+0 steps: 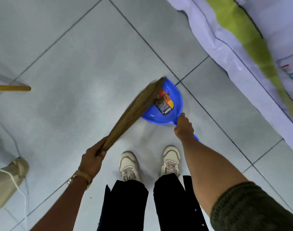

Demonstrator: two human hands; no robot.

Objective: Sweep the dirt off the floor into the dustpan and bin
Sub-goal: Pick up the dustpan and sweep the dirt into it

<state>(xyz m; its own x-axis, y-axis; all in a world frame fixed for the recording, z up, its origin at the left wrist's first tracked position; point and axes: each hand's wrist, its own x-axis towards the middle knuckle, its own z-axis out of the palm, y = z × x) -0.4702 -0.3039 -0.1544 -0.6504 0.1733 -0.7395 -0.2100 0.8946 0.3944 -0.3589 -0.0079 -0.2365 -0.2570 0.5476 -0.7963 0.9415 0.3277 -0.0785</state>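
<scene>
A blue plastic dustpan (174, 104) lies on the grey tiled floor (75, 64) just ahead of my feet. My right hand (183, 126) grips its handle at the rear. Inside the pan lie a colourful wrapper (165, 104) and a few brown bits of dirt. My left hand (94, 158) holds a bundled straw broom (134, 110) by its lower end. The broom's bristle tips rest across the pan's left, open edge. No bin is in view.
A bed edge with pale lilac sheet (225, 47) and green cloth (242, 35) runs along the right. A wooden stick end (12, 88) juts in at the left. A beige furniture leg (9, 179) and a white cord stand at the lower left.
</scene>
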